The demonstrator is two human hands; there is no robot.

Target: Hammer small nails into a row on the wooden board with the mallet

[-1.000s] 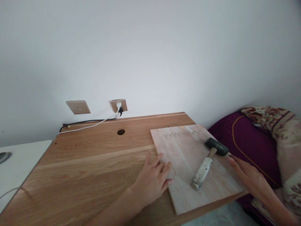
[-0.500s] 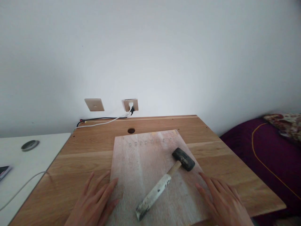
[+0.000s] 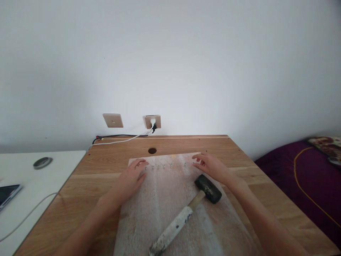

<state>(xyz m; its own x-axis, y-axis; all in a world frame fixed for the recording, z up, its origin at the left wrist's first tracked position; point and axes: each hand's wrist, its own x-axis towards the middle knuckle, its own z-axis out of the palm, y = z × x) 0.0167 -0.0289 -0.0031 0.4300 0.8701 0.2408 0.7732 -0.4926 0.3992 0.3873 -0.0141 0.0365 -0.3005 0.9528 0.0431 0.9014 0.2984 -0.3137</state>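
- A row of small bits, perhaps nails but too tiny to make out, runs left to right across the far end of a pale board.
- The person's left hand is at the row's left end, fingers parted and loosely bent; the right hand is at its right end, thumb and finger apart.
- The row therefore spans the gap between the fingertips. I see nothing held, and cannot tell whether either hand touches the board.
- A mallet lies slantwise on the board, nearer the person than the row and not blocking it; its black head is closer to the right hand.
- The board rests on a wooden table, with a white table to the left and purple cloth to the right.
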